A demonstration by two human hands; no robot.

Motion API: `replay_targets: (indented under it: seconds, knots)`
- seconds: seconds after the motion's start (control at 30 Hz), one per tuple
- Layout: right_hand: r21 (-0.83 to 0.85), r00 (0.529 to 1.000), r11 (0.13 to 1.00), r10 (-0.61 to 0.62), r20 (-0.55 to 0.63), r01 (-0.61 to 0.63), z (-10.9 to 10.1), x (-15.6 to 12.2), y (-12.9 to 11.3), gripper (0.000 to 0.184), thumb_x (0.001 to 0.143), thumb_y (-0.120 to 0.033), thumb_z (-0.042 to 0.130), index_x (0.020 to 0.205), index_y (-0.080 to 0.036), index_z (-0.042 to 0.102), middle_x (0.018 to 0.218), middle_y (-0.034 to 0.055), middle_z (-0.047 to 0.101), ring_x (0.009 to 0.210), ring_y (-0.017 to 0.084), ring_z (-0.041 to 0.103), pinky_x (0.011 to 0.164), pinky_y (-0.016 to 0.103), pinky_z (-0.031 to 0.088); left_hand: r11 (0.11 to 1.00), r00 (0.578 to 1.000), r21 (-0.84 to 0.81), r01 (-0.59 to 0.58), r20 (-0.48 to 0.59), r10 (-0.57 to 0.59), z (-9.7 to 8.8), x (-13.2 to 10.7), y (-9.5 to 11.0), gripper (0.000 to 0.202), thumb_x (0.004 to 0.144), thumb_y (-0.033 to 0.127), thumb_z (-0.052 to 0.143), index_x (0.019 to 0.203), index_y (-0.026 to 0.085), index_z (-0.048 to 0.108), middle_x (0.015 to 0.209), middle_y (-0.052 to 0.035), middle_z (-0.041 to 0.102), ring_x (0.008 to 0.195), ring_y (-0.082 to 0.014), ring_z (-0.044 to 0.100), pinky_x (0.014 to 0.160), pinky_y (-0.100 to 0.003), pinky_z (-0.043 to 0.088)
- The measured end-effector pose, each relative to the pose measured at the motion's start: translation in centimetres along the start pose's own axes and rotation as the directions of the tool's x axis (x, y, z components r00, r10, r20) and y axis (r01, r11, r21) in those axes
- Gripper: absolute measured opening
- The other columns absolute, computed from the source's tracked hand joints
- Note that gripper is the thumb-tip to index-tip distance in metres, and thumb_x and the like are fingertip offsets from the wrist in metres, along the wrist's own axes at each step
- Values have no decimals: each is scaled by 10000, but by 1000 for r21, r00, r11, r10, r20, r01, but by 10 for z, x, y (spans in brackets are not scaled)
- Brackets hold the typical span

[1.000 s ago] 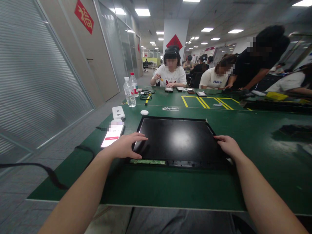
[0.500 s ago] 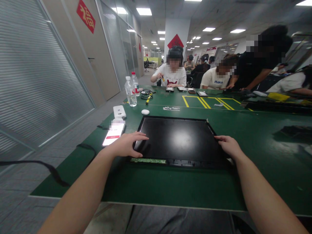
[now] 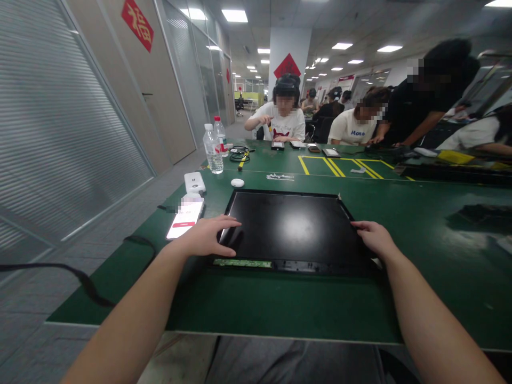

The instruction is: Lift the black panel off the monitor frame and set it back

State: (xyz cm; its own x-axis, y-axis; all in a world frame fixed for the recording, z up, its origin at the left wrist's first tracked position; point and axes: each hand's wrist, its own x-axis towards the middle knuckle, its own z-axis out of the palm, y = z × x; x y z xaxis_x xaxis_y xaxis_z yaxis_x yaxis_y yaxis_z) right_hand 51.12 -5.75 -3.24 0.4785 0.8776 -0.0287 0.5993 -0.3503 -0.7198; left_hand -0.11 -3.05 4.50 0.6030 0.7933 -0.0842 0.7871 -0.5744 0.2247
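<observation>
the black display panel (image 3: 288, 226) lies flat on the green table (image 3: 304, 309), between the left hand (image 3: 202, 234) and the right hand (image 3: 374, 237). it looks thin, stiff and broad, probably fairly light for its spread; the glossy face (image 3: 264, 229), bright with glare, is likely slick and easy to crack under a hard press. the green circuit strip (image 3: 242, 263) along its near edge, towards the left, seems the most delicate part, so the side rims (image 3: 346, 209) would be the better places to take hold. the left hand is spread open at the left rim, thumb (image 3: 226, 250) well apart from the fingers (image 3: 228, 220), which reach over the face; whether the tips press or hover cannot be told. the right hand is partly curled, its fingertips at the right rim; its underside is hidden, so a firm pinch cannot be confirmed
</observation>
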Motion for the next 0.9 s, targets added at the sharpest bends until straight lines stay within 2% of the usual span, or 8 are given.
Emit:
replay_targets:
  seconds: [0.2, 0.47, 0.67, 0.9]
  knots:
    - [6, 1000, 1000, 3, 25, -3, -1, 2, 1, 456, 714, -95, 570, 1104, -167, 795, 881, 78, 784, 760, 191, 713, 743, 267, 526, 1000, 999, 8, -15, 31, 15, 0, 0, -3, 864, 722, 583, 761, 1498, 289, 524, 1609, -75, 450, 1430, -339, 469, 1122, -427, 416]
    - [10, 1000, 1000, 0, -4, 0, 1, 2, 2, 431, 730, -89, 559, 1080, -166, 799, 883, 72, 785, 784, 189, 715, 793, 275, 523, 999, 999, 6, -33, 16, 32, 2, 2, -6, 836, 731, 583, 754, 1488, 305, 534, 1607, -59, 455, 1410, -338, 492, 1096, -425, 441]
    - [-6, 1000, 1000, 16, 17, -15, 0, 2, 0, 453, 720, -91, 564, 1098, -169, 800, 894, 78, 785, 775, 196, 716, 764, 275, 525, 999, 1000, 32, -26, 19, 25, -1, 1, -1, 825, 730, 561, 765, 1479, 292, 547, 1604, -63, 461, 1417, -333, 488, 1104, -425, 435]
    - [-24, 1000, 1000, -5, -11, 5, 1, 3, 2, 441, 708, -102, 571, 1079, -168, 802, 899, 80, 786, 757, 200, 708, 718, 277, 516, 999, 999, 47, -17, 35, 15, -4, 0, 5, 802, 731, 550, 763, 1466, 302, 561, 1603, -63, 463, 1419, -334, 488, 1112, -430, 426]
